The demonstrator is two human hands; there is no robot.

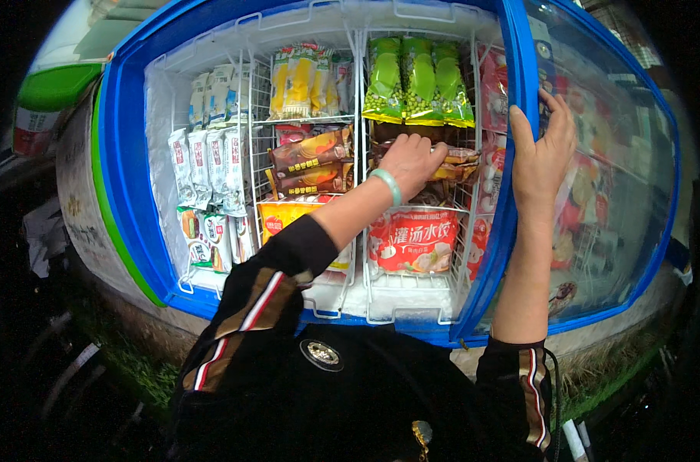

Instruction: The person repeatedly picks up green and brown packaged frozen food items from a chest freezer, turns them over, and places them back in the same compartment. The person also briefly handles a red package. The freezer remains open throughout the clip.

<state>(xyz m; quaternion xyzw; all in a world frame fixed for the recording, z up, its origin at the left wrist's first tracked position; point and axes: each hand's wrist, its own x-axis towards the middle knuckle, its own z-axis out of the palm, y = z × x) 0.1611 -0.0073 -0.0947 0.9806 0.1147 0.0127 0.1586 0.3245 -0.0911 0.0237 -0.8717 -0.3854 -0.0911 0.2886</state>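
My left hand, with a pale green bangle at the wrist, reaches down into a white wire basket. It touches brown ice-cream packets there. Its fingertips are hidden, so whether it grips one is unclear. On the right, my right hand holds the blue frame of the freezer's glass sliding lid, thumb on one side and fingers on the other. Just beyond my left hand stand green ice-pop packets. Nearer me lies a red dumpling bag.
Frost coats the inner wall of the blue-rimmed chest freezer. Yellow-wrapped ice pops, more brown packets and white-wrapped bars fill the left side. Red bags show through the glass. A green-lidded tub stands at left.
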